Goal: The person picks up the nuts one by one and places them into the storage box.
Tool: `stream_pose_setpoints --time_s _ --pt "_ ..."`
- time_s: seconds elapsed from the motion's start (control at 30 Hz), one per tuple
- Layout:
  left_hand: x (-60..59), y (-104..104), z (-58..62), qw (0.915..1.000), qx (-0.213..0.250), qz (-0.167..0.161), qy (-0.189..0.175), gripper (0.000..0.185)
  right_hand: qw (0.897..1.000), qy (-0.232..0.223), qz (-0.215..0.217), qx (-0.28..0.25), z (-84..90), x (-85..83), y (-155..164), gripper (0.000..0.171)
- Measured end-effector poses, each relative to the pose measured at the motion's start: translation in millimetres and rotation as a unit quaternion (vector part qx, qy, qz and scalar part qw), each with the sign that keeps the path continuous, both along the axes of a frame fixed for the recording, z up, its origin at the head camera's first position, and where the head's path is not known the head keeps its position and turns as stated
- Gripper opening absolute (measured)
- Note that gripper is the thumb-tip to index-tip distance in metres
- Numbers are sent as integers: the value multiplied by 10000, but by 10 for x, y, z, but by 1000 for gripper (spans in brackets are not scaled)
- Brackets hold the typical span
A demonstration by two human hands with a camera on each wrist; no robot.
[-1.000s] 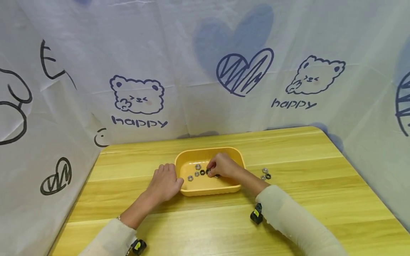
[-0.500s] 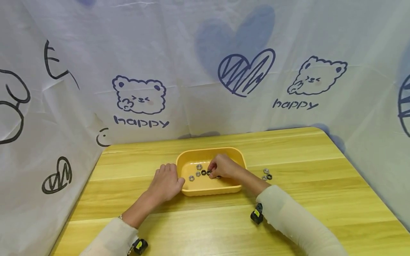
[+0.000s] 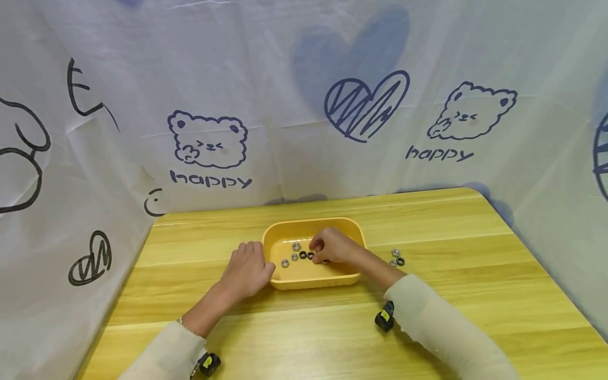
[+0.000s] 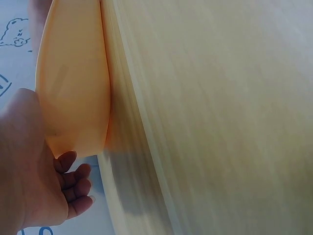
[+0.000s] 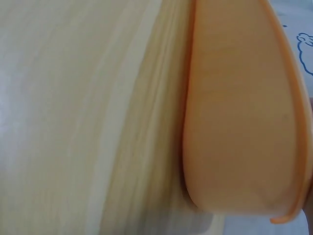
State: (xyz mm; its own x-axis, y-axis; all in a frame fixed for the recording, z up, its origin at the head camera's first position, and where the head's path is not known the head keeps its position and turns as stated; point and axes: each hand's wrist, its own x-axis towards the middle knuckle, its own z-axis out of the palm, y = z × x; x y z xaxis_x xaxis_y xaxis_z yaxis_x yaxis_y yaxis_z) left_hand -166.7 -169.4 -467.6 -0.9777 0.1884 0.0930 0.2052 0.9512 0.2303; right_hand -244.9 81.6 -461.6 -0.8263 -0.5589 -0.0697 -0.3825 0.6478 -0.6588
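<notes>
In the head view a yellow plastic tray stands on the table. My left hand grips its left end, thumb over the rim; the left wrist view shows the other fingers curled outside the end wall. My right hand reaches into the tray, thumb and forefinger slightly apart beside a black hex nut. Left of it lie another black nut, a small silver nut, a larger silver nut and a silver nut. A dark nut shows partly under my right hand.
Right of the tray, two silver nuts and a black nut lie grouped on the wooden table. White printed cloth hangs behind and at both sides. The tray wall fills much of the right wrist view.
My right thumb and forefinger have spread a little and drawn back from the black nut, which now shows more fully. The left hand keeps its hold on the tray. The head view shifts slightly.
</notes>
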Motion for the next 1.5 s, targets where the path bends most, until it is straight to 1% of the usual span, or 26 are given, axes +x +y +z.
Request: stream_pose_setpoints --time_s 0.13,0.23,0.37,0.53,0.83,1.2,1.5 --pt "-2 -6 -4 10000 -22 1 -10 27 9998 -108 17 -186 45 -1 59 33" --pt "-3 -14 -3 10000 -39 -6 -7 27 9998 -57 35 -206 95 4 115 32" --pt "-5 -19 5 10000 -65 -10 -5 27 9996 167 153 -184 129 10 191 29" --pt "-10 -14 7 9999 -106 -11 -7 28 9983 383 296 -330 145 33 271 26" --pt "-13 -4 6 10000 -76 -27 6 27 9948 905 431 -185 250 141 412 25" --pt "-3 3 10 10000 -24 -21 32 27 9901 1365 266 -207 304 211 654 30" --pt "8 7 12 10000 -64 -71 4 27 9848 1652 -129 -517 282 306 910 31"
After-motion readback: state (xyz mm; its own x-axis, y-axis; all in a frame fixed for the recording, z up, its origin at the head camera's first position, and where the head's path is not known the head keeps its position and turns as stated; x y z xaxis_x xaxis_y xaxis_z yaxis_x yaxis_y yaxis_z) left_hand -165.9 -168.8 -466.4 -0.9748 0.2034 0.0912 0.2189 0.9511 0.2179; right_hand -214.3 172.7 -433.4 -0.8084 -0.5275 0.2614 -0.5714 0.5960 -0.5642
